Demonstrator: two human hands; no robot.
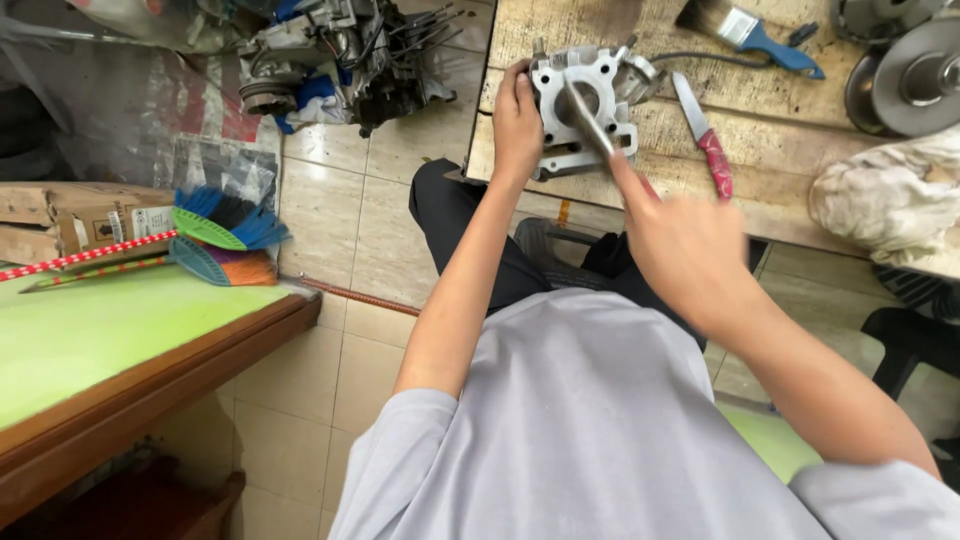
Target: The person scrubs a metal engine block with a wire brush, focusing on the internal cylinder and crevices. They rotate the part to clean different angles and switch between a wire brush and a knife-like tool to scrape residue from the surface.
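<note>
The grey metal engine cylinder [585, 110] sits at the near edge of the worn wooden bench [770, 130]. The left hand [517, 120] wraps its left side, seemingly to steady it. The right hand [680, 245] grips a thin metal blade [590, 122] laid across the cylinder's face, probably scraping. A red-handled knife [704, 135] lies just right of the cylinder, a blue-handled brush [750, 30] beyond.

Matt cast-metal engine part [585, 105] on rough, stained wooden bench [770, 130] (worn boards).
</note>
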